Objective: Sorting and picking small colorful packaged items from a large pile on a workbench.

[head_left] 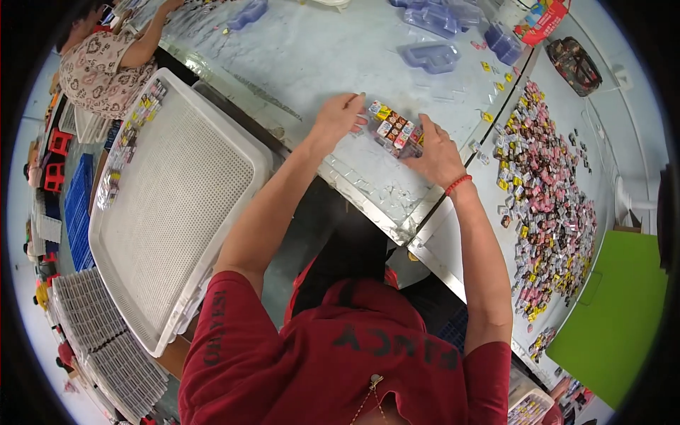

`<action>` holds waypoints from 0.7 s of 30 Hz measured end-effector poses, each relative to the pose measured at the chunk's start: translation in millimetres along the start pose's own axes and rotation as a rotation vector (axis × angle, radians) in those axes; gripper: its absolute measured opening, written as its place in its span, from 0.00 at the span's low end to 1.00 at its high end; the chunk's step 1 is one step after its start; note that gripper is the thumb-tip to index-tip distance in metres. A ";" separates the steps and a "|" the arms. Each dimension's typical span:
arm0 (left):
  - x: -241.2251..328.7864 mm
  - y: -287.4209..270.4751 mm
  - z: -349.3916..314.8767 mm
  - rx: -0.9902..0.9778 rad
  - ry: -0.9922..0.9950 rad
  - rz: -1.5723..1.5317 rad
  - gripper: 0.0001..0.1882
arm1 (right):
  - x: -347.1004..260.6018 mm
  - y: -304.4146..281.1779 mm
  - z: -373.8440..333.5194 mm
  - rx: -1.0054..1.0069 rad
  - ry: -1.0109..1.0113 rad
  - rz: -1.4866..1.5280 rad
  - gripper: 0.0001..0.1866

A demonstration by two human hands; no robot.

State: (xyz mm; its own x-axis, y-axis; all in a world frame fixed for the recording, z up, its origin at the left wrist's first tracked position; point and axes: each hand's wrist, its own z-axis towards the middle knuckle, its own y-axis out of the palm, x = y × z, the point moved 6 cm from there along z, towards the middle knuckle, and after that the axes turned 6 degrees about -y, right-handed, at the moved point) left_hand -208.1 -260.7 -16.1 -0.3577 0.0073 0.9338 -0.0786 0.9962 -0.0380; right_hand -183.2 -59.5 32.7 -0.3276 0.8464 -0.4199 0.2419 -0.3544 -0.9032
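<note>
On the pale table in front of me lies a compact block of small packs (398, 129), set in rows with yellow, brown, red and white faces. My right hand (438, 152), with a red beaded bracelet at the wrist, cups the block's right end between thumb and fingers. At the block's left end is my left hand (340, 118), its fingers bent and apart, holding nothing that I can see. Whether its fingertips touch the packs is hard to tell. Below the block, a clear plastic sheet or wrap (365, 180) lies near the table's front edge.
A large heap of loose small packs (542, 205) covers the right-hand table. To my left is a white perforated tray (177, 198) with packs along its far left edge. Clear bluish plastic trays (431, 58) lie at the back. Another person (106, 71) works at far left.
</note>
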 end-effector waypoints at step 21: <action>4.1 24.0 -4.0 -0.221 -0.163 -0.071 0.24 | 12.1 -1.0 19.6 -0.343 -0.030 -0.082 0.41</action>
State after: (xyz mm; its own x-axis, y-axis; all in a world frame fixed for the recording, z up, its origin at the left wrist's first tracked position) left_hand -207.6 -236.4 -11.8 -0.5046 -0.0590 0.8613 0.0901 0.9886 0.1205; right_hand -205.2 -56.7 26.8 -0.3840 0.8528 -0.3539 0.5050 -0.1269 -0.8537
